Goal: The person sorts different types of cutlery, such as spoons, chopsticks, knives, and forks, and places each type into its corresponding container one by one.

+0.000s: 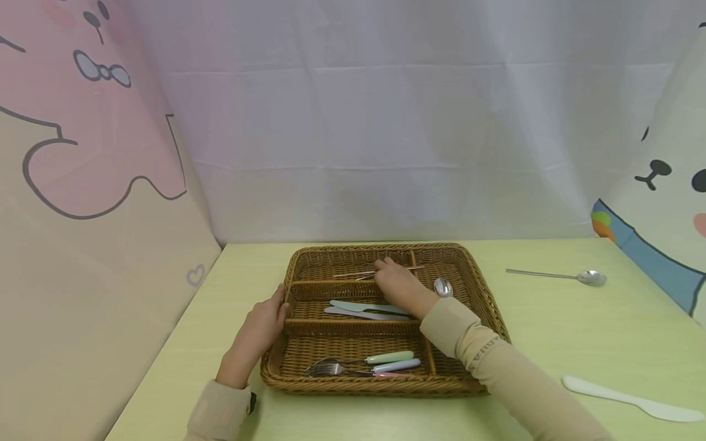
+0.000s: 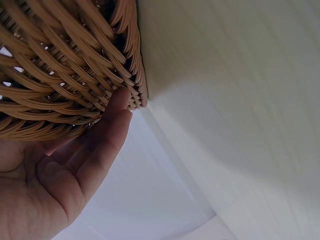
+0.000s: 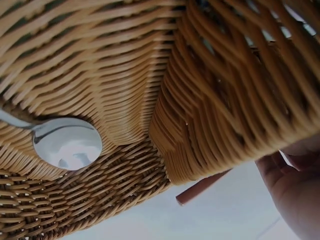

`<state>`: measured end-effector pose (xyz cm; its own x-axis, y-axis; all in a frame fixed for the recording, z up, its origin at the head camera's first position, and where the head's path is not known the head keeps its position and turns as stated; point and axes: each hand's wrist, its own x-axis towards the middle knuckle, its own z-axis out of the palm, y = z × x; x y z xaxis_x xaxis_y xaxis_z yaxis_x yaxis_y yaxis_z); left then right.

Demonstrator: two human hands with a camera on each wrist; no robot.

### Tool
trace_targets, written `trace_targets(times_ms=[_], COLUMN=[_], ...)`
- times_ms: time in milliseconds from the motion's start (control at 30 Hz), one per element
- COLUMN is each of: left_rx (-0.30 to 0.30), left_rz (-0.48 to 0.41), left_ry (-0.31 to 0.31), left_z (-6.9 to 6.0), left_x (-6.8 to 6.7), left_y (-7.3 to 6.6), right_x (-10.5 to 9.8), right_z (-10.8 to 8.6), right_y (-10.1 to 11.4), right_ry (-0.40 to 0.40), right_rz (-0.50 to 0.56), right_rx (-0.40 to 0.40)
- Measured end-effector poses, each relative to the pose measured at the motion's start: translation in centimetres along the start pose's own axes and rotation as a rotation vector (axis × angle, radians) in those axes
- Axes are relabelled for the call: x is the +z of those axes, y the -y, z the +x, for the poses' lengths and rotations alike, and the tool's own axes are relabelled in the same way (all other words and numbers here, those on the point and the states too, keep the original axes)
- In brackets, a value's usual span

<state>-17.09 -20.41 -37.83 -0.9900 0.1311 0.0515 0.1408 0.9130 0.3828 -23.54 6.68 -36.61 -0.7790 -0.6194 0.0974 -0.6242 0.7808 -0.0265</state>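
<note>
A brown wicker cutlery basket (image 1: 380, 389) with several compartments stands on the table. My left hand (image 1: 259, 327) holds its left side; in the left wrist view the fingers (image 2: 107, 145) lie along the outer wall. In the back compartment my right hand (image 1: 405, 285) grips thin chopsticks (image 1: 353, 274), whose ends show on both sides of it. The right wrist view shows one reddish chopstick end (image 3: 200, 189) past the divider; the fingertips are hidden behind the wicker. A spoon (image 1: 443, 287) lies in the right compartment, partly under my forearm.
Two pastel-handled knives (image 1: 366, 310) lie in the middle compartment. Several forks (image 1: 331, 367) with coloured handles are in the front one. Right of the basket, a long-handled spoon (image 1: 591, 278) and a white knife (image 1: 634, 399) lie on the table (image 1: 557, 331). Cloth curtains (image 1: 386, 122) surround the table.
</note>
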Motion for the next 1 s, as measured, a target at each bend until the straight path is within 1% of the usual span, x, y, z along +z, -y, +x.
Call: trace_targets(times_ms=[200, 367, 433, 700, 867, 1000], left_rx=[-0.006, -0.012, -0.011, 0.004, 0.0, 0.003], left_rz=[-0.01, -0.015, -0.013, -0.002, 0.003, 0.002], left_ry=[0.003, 0.009, 0.008, -0.003, -0.003, -0.001], left_z=[0.0, 0.1, 0.1, 0.1, 0.1, -0.1], left_x=[0.0, 0.1, 0.1, 0.1, 0.0, -0.1], left_y=[0.1, 0.1, 0.1, 0.0, -0.1, -0.2], right_x=[0.4, 0.4, 0.5, 0.7, 0.7, 0.8], right_z=[0.2, 0.4, 0.4, 0.9, 1.0, 1.1], right_y=[0.2, 0.4, 0.4, 0.0, -0.1, -0.2], right_ry=[0.022, 0.068, 0.09, 0.171, 0.189, 0.205], right_rz=[0.01, 0.003, 0.021, 0.229, 0.296, 0.315], right_rx=[-0.012, -0.017, -0.014, 0.046, 0.068, 0.068])
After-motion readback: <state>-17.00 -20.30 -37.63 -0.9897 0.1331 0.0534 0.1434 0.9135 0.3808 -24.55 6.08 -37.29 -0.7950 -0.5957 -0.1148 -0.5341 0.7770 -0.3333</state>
